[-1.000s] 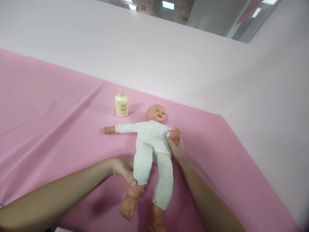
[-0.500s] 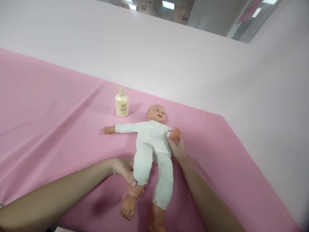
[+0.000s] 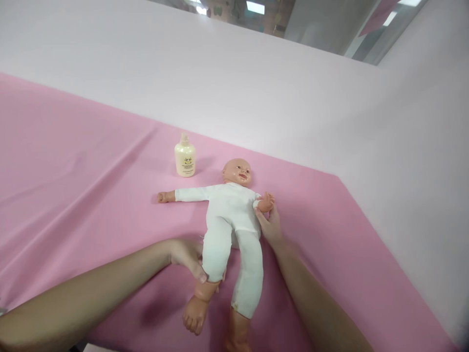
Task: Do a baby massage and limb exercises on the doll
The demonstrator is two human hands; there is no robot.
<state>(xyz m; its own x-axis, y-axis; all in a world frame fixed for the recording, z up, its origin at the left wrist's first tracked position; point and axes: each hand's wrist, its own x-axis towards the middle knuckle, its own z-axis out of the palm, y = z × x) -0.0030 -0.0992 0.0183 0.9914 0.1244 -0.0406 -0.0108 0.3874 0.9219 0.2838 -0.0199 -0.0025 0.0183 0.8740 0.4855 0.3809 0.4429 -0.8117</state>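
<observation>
A baby doll (image 3: 232,208) with a white cloth body lies on its back on the pink cloth (image 3: 110,161), head away from me. My left hand (image 3: 186,256) is wrapped round the doll's lower leg on the left, just above the bare foot, thumb on top and most fingers hidden beneath. My right hand (image 3: 270,222) grips the doll's forearm on the right, close to its raised plastic hand. The doll's other arm stretches out flat to the left, and its other leg points towards me.
A pale yellow bottle (image 3: 185,159) with a printed label stands upright behind the doll's outstretched arm. White walls (image 3: 256,98) rise behind the pink cloth and at the right. A window (image 3: 264,22) shows at the top.
</observation>
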